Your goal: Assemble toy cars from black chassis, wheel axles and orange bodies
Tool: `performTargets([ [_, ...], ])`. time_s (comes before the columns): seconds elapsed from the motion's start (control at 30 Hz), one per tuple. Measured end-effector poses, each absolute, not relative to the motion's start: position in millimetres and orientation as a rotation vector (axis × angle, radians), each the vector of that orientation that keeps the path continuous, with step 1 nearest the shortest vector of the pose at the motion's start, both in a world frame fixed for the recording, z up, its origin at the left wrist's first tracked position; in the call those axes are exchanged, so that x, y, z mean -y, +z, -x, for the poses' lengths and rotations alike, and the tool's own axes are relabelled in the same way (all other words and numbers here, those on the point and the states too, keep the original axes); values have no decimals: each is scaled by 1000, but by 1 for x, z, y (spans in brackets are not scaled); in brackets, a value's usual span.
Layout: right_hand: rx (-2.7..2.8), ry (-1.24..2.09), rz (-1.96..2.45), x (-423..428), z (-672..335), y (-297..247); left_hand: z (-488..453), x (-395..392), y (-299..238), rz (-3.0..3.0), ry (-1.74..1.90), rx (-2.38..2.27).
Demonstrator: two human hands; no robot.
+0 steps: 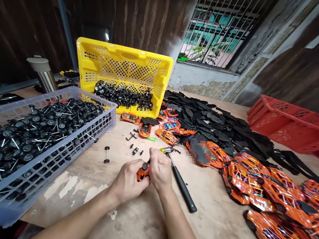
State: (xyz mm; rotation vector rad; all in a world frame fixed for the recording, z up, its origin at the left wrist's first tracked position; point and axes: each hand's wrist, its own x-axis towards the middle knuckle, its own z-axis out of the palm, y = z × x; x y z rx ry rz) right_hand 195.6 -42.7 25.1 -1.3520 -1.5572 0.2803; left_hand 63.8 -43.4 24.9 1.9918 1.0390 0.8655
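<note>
Above the middle of the table, my left hand (126, 178) is wrapped round an orange toy car (142, 174), with a black wheel showing on it. My right hand (161, 170) is closed at the car's other end and hides much of it. Just right of my hands lies a hammer (183, 187) with a black handle, and by its head is a yellow-handled tool (165, 150). A wheel-and-axle set (106, 155) lies to the left, near some small black parts (136, 151).
At left, a pale plastic basket (55, 163) holds many wheel axles; a yellow crate (123, 55) behind it holds more. Orange toy cars (256, 182) are piled at right. Black flat parts (219, 125) and a red crate (280, 126) lie beyond. A steel tumbler (47, 81) stands back left.
</note>
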Motion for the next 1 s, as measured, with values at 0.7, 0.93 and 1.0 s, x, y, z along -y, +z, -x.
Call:
performTargets([
  [0.7,1907,394,1136,112,-229,61,-60,67,48,-2266,764,-649],
  [0.93,1569,664,1298,147,-258,8,-45,62,39,-2338,595,-766],
  [1.0,1493,769,1349,156,-259,-5,-40,63,29,-2208,548,-823],
])
